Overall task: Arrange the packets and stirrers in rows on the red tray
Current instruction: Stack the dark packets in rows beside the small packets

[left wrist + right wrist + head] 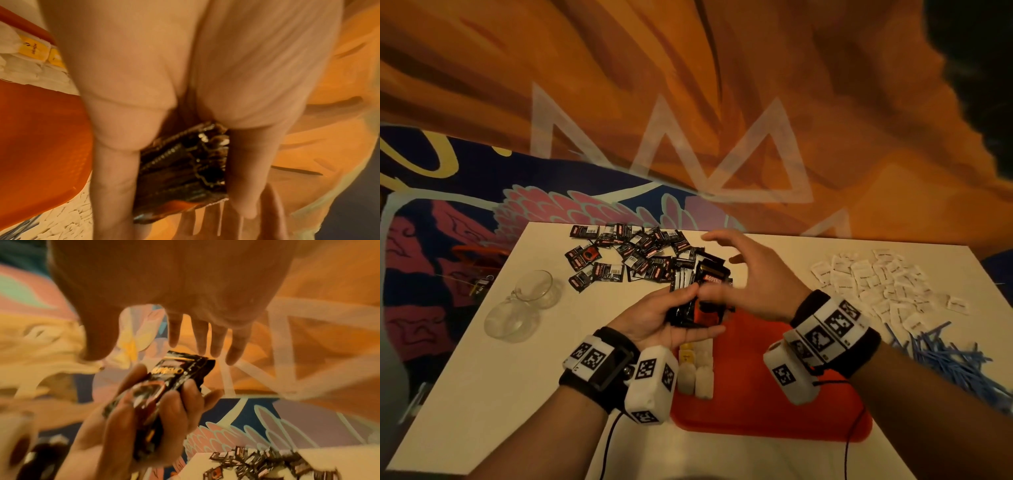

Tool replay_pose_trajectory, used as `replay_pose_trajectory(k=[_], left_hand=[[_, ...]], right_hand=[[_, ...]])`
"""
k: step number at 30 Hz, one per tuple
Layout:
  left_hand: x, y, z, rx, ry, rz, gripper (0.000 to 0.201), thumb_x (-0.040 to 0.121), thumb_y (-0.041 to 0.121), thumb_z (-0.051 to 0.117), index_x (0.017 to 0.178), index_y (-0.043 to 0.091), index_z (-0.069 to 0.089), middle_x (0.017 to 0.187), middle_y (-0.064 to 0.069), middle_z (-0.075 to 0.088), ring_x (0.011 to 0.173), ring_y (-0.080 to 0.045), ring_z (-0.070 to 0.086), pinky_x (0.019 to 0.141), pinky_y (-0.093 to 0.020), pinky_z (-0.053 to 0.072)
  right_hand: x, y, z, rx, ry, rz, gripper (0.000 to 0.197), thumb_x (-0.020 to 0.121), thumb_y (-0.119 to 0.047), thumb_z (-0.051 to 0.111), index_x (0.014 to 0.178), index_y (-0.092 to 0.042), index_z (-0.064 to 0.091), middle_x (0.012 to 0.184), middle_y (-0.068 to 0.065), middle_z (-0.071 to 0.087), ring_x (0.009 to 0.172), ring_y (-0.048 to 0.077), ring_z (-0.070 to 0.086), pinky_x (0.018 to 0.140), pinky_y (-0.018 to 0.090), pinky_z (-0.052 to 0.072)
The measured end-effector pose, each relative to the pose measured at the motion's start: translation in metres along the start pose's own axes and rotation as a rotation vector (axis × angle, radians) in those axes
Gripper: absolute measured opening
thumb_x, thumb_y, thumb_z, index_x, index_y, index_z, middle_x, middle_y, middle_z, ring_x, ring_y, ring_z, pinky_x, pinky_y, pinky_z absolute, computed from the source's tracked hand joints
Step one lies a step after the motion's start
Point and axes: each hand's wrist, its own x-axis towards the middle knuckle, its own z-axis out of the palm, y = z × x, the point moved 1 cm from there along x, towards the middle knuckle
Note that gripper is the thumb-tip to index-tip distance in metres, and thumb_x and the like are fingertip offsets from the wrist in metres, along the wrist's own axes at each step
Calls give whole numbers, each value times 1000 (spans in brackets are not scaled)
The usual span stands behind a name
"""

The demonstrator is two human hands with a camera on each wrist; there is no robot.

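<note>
Fingers (709, 330) of the left hand (654, 318) clamp one stack of black packets (697, 298); right hand (753, 274) fingers spread apart.
Two yellow packets (686, 353) lie on one red tray (756, 404).

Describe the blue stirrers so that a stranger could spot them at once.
Start at the red plastic tray near the front of the white table. Look right of it, to the table's edge: the loose heap of thin blue stirrer sticks. Unlike the flat white paper packets behind them, they are long and narrow.
</note>
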Motion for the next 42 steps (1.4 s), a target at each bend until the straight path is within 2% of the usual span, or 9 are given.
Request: replay_pose_trajectory(k=[4, 9, 13, 16, 26, 31, 35, 38, 42], left_hand=[[4, 0, 0, -46, -15, 4, 60, 64, 18, 94, 116, -3, 70, 118, -25, 66, 108, -36, 67, 94, -50, 53], [3, 2, -1, -48, -59, -29, 64, 63, 31, 94, 118, 7, 72, 128, -26, 61, 116, -45, 61, 94, -68, 44], [5, 4, 0, -108, -1, 28, 66, 59, 33, 95, 116, 7, 73, 122, -20, 66, 113, -34, 65, 96, -51, 52], [9, 3, -1, -135, 46, 93, 84, 51, 30, 99, 122, 3, 63, 113, -20, 68, 104, -31, 69, 81, -41, 60], [9, 17, -23, -114, -8, 42, 66, 47, 26, 100, 104, 3, 77, 109, -20, 70, 99, -31, 71, 79, -42, 61], [8, 25, -30, -33, -24, 4, 76, 43, 34, 101, 107, 3, 72, 102, -19, 71, 92, -30, 72, 77, -39, 61], [6, 29, -33, -19, 6, -51, 53, 69, 28, 85, 112, 3, 65, 95, -19, 71, 80, -28, 72, 65, -36, 60], [6, 33, -37, -25, 62, -55, 35, 88, 22, 59, 116, 2, 63, 99, -18, 72, 84, -27, 72, 72, -39, 61], [10, 34, -39, 10, 117, -17, 57, 82, 19, 70, 133, -1, 55, 113, -21, 68, 97, -30, 69, 92, -46, 53]], right_hand=[[-1, -8, 19, -332, -185, -125, 111, 47, -61, 87, 138, -44, 25, 146, -11, 31, 136, 12, 32, 113, 39, 32], [2, -5, 29, -397, -145, -133, 93, 62, -44, 85, 140, -34, 36, 141, -5, 32, 129, 16, 36, 107, 38, 40], [2, -8, 34, -339, -151, -119, 89, 65, -41, 82, 141, -33, 37, 136, -6, 39, 127, 13, 41, 103, 35, 44], [7, -8, 37, -283, -139, -124, 91, 65, -40, 83, 143, -33, 35, 138, -7, 38, 128, 11, 40, 105, 33, 43], [17, -20, 46, -259, -137, -15, 88, 67, -40, 85, 142, -33, 38, 140, -9, 46, 127, 6, 43, 108, 24, 36], [23, -23, 59, -322, -160, 44, 100, 63, -46, 86, 145, -36, 30, 142, -8, 46, 128, 10, 44, 108, 33, 40], [24, -26, 62, -287, -170, 128, 127, 52, -55, 89, 151, -38, 12, 154, -8, 28, 140, 11, 25, 115, 31, 27], [21, -21, 62, -99, 6, 236, 116, 55, -59, 86, 149, -37, 21, 152, -8, 30, 138, 11, 29, 113, 34, 31], [15, 2, 57, 57, 239, 451, 75, 64, -54, 83, 125, -25, 53, 125, -3, 57, 107, 13, 59, 86, 33, 54]])
